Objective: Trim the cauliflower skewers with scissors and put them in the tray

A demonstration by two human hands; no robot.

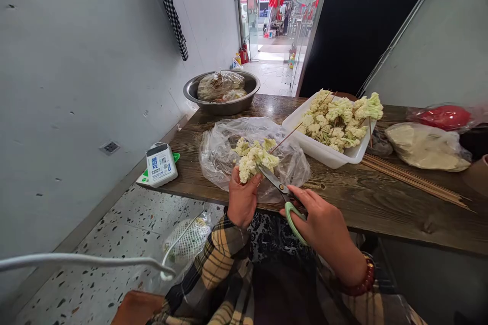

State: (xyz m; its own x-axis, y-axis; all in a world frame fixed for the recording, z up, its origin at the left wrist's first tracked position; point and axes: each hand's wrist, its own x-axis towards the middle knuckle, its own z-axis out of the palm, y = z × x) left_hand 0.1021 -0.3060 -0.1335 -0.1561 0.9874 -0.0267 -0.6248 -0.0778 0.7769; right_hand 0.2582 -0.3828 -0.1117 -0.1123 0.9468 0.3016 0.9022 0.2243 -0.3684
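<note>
Cauliflower (251, 161) over plastic bag (217, 157), dark wooden table (343, 200), pale wall (87, 71), speckled floor (125, 231)

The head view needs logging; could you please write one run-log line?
left hand: holding cauliflower | right hand: holding scissors, tips at cauliflower | nearby: plastic bag, white tub with florets
</note>
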